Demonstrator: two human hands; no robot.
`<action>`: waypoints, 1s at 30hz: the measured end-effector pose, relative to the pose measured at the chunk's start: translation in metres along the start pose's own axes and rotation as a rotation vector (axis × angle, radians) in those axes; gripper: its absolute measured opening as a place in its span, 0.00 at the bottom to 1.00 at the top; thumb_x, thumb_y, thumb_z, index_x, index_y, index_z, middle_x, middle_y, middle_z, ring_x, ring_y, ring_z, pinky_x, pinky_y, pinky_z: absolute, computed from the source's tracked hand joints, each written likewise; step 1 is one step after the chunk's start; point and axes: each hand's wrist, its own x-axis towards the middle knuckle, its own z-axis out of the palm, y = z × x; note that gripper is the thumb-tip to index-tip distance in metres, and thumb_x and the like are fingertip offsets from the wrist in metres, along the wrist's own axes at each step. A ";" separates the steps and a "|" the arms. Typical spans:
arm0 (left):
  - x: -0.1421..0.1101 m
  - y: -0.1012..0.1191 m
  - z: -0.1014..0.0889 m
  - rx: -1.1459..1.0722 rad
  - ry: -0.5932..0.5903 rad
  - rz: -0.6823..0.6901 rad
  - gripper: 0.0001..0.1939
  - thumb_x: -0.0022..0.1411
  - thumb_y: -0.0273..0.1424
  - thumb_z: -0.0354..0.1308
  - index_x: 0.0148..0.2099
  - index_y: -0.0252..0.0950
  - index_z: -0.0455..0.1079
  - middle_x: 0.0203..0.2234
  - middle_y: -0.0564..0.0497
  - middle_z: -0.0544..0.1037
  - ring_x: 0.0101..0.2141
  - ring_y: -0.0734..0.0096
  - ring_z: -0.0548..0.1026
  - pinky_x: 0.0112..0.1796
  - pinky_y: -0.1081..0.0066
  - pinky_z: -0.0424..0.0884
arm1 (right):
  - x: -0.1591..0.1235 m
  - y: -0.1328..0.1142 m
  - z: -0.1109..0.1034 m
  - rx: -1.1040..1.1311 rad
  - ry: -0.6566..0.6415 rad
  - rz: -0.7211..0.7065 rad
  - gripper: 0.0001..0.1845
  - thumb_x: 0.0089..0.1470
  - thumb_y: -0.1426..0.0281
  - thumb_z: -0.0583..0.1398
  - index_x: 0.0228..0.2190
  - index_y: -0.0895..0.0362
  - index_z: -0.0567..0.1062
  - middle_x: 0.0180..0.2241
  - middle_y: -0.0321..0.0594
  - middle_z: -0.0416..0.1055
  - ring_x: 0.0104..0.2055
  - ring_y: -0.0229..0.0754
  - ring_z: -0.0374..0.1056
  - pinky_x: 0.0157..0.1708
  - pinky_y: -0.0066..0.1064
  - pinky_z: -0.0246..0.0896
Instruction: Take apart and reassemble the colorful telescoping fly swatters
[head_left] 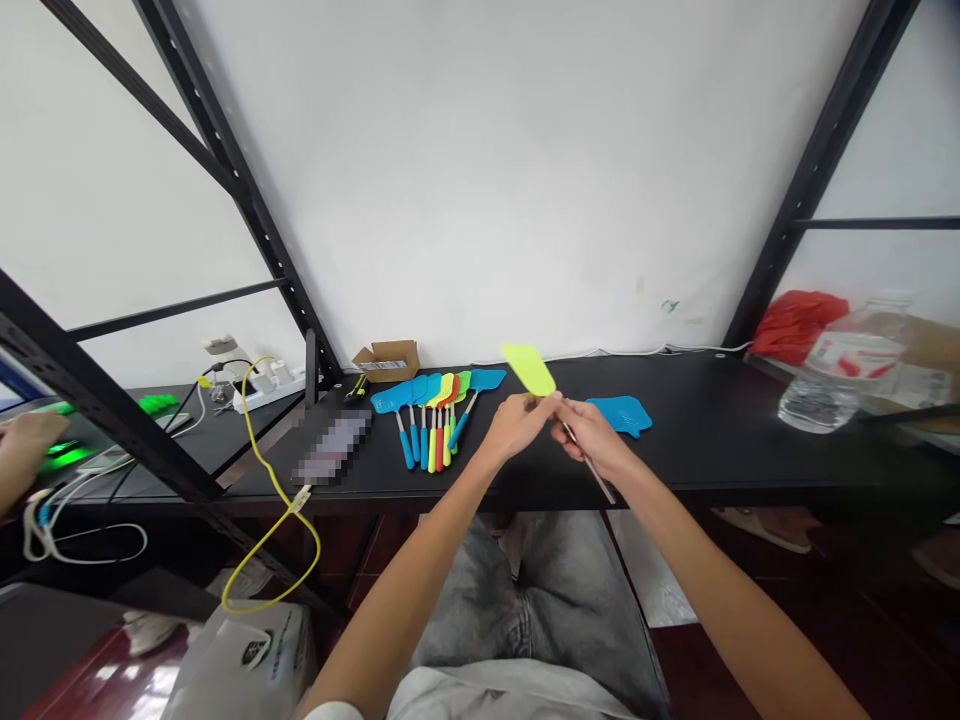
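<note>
- Head view: the left hand (516, 424) pinches the neck of a yellow-green swatter head (529, 368), fingers pressed together just under the flat paddle, which tilts up and away above the black table (720, 420).
- The right hand (591, 436) has its fingers closed round a thin metal rod (598, 479), whose free end slants down toward the person's lap; the two hands meet fingertip to fingertip where rod and head join.
- As I judge it, the joint is the weak spot: if the rod is not in line with the neck, the two may bind or slip apart, and the light head could drop off the table edge, since the hands hover at that edge rather than over the surface.
- A loose blue swatter head (621, 413) lies just beyond the right hand; a careless sweep of the wrist could push it.
- A row of finished swatters (433, 420) lies well to the left, and a water bottle (838, 375) stands far right, both out of easy reach.
</note>
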 end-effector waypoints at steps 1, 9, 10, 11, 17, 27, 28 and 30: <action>0.002 0.000 0.002 -0.042 0.059 0.007 0.23 0.66 0.46 0.47 0.30 0.35 0.71 0.22 0.50 0.74 0.28 0.68 0.73 0.32 0.71 0.66 | 0.000 0.001 0.006 -0.055 -0.024 -0.034 0.21 0.56 0.50 0.58 0.26 0.56 0.67 0.15 0.30 0.62 0.11 0.29 0.49 0.10 0.22 0.38; 0.003 0.002 0.005 -0.446 0.219 -0.059 0.18 0.63 0.44 0.53 0.30 0.35 0.68 0.19 0.53 0.69 0.24 0.72 0.69 0.29 0.72 0.66 | 0.003 0.000 0.035 0.221 -0.098 0.009 0.21 0.51 0.51 0.62 0.25 0.55 0.65 0.13 0.25 0.52 0.11 0.27 0.43 0.12 0.22 0.35; 0.004 0.004 0.005 -0.500 0.222 -0.085 0.17 0.62 0.44 0.55 0.30 0.35 0.68 0.19 0.54 0.69 0.23 0.74 0.68 0.27 0.73 0.65 | 0.002 -0.002 0.038 0.274 -0.105 0.036 0.21 0.51 0.52 0.62 0.25 0.55 0.65 0.13 0.24 0.51 0.11 0.27 0.41 0.12 0.22 0.35; 0.006 0.006 0.003 -0.553 0.240 -0.112 0.17 0.62 0.44 0.55 0.31 0.35 0.67 0.19 0.55 0.67 0.21 0.75 0.66 0.25 0.74 0.64 | 0.001 -0.004 0.040 0.314 -0.109 0.058 0.20 0.50 0.53 0.63 0.25 0.55 0.65 0.13 0.23 0.50 0.11 0.26 0.40 0.12 0.22 0.35; 0.018 -0.002 -0.050 -0.718 0.620 -0.207 0.17 0.64 0.41 0.54 0.27 0.36 0.60 0.15 0.62 0.51 0.15 0.83 0.48 0.17 0.78 0.47 | -0.007 0.007 0.033 0.202 -0.031 0.084 0.19 0.51 0.52 0.62 0.26 0.55 0.67 0.13 0.25 0.52 0.11 0.28 0.44 0.12 0.22 0.36; -0.021 -0.025 -0.043 -0.632 0.369 -0.178 0.16 0.62 0.42 0.55 0.30 0.36 0.62 0.16 0.61 0.55 0.16 0.82 0.51 0.18 0.78 0.50 | 0.068 0.013 -0.003 -1.041 0.375 0.002 0.10 0.54 0.69 0.64 0.39 0.54 0.75 0.32 0.48 0.75 0.36 0.51 0.74 0.35 0.36 0.62; -0.022 -0.026 -0.038 -0.624 0.360 -0.174 0.16 0.62 0.42 0.55 0.30 0.36 0.62 0.16 0.60 0.56 0.16 0.82 0.52 0.19 0.78 0.50 | 0.071 0.014 -0.003 -1.168 0.380 0.027 0.09 0.54 0.69 0.63 0.40 0.55 0.75 0.35 0.51 0.75 0.41 0.54 0.73 0.38 0.38 0.62; -0.023 -0.028 -0.033 -0.624 0.347 -0.163 0.16 0.62 0.42 0.55 0.30 0.35 0.63 0.17 0.59 0.59 0.17 0.82 0.54 0.19 0.78 0.52 | 0.072 0.017 -0.003 -1.313 0.371 0.071 0.09 0.54 0.70 0.63 0.40 0.56 0.75 0.38 0.55 0.75 0.45 0.58 0.72 0.40 0.41 0.63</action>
